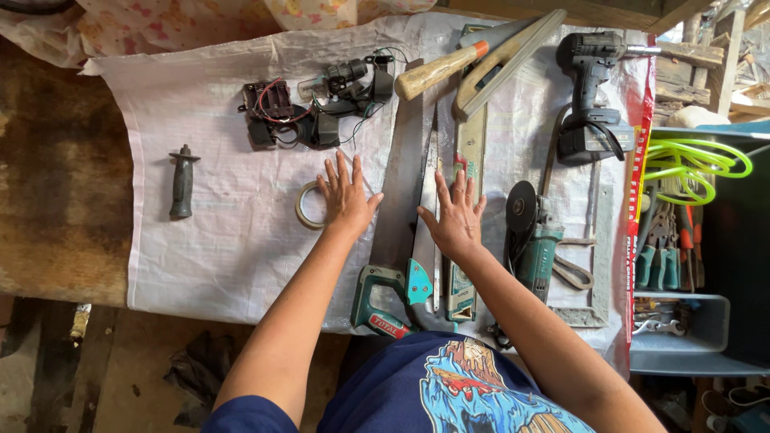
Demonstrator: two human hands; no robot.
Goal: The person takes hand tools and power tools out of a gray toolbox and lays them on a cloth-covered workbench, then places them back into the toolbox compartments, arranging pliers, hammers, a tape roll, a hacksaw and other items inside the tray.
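My left hand (346, 196) lies flat on the white woven sheet (233, 232) with fingers spread, partly over a roll of clear tape (305, 205). Palm down and fingers apart, my right hand (455, 215) rests on a spirit level (468, 160) and beside two hand saws (409, 184) with teal handles. Neither hand holds anything.
On the sheet lie a black side handle (182, 183), a tangle of black electrical parts with wires (313, 104), a wooden-handled hammer (439, 70), a cordless drill (589, 88), a teal angle grinder (533, 236) and a metal square (597, 265). A bin of pliers (670, 256) and green hose (690, 164) stand right.
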